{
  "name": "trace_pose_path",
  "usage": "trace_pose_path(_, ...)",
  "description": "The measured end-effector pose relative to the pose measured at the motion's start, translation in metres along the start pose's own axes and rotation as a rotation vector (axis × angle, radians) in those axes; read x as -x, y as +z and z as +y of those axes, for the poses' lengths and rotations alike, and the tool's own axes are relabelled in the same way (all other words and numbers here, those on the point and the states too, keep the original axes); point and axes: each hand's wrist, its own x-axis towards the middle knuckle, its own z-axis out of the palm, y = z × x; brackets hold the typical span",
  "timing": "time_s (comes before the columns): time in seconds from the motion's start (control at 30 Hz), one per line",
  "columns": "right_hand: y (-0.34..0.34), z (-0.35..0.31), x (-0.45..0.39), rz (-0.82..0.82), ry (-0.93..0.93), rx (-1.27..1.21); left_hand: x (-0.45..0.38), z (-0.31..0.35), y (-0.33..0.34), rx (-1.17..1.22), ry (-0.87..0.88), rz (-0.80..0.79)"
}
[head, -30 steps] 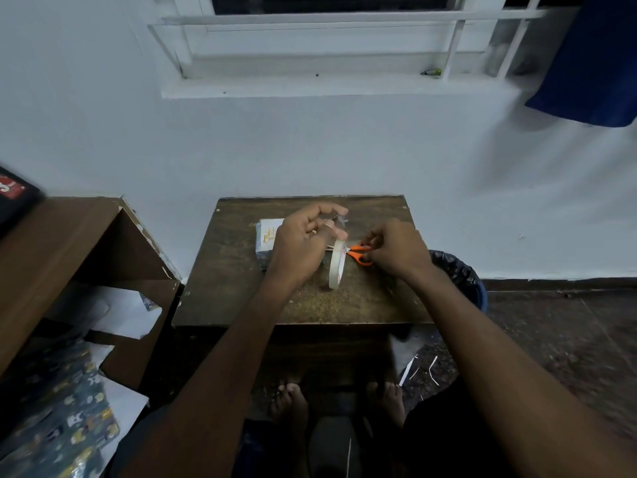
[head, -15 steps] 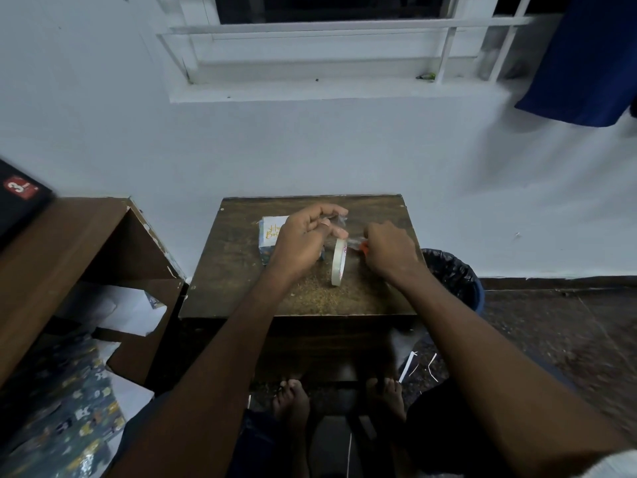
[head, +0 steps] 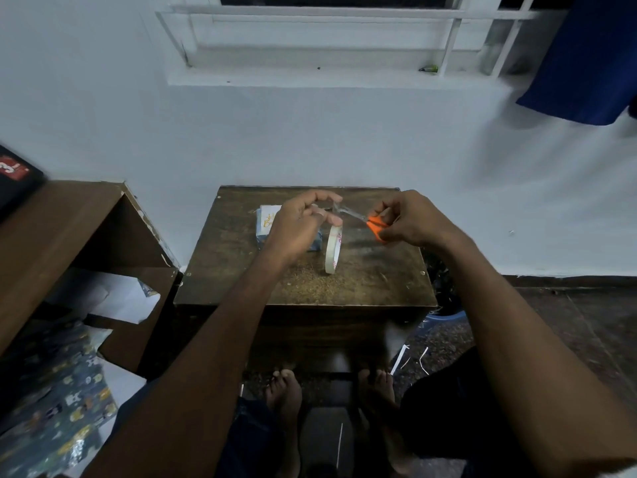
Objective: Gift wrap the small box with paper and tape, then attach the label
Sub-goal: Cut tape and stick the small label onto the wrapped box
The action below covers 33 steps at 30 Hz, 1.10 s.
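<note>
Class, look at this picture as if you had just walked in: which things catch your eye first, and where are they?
First, the orange scissors gripped in the right hand, blades at a clear strip of tape the left hand pinches above the middle of the wooden table. The tape roll hangs below that hand, and the wrapped box with its label lies behind it.

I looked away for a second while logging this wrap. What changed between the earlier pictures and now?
The right hand gripping the orange scissors drew rightward, away from the left hand, which pinches a clear tape strip. The tape roll, wrapped box and table stayed as they were.
</note>
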Motion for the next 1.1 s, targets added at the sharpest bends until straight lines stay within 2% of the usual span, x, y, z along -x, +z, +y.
trace_pose_path(0.1,-0.010,0.002,0.007,-0.048,-0.041,-0.033,0.001,0.000,-0.002,-0.003,0.020,-0.019)
trace_pose_path(0.23,-0.016,0.001,0.016,-0.137,-0.057,-0.211,0.001,-0.001,-0.001,-0.031,0.037,-0.052)
trace_pose_path(0.4,-0.013,-0.003,0.015,-0.207,-0.048,-0.207,0.001,0.000,0.002,-0.097,0.072,-0.061)
trace_pose_path(0.87,-0.011,-0.012,0.016,-0.156,-0.085,-0.196,0.004,0.001,0.004,-0.139,0.116,-0.112)
trace_pose_path(1.1,-0.008,-0.010,0.012,-0.091,-0.141,-0.051,0.002,-0.001,0.003,-0.140,0.104,-0.121)
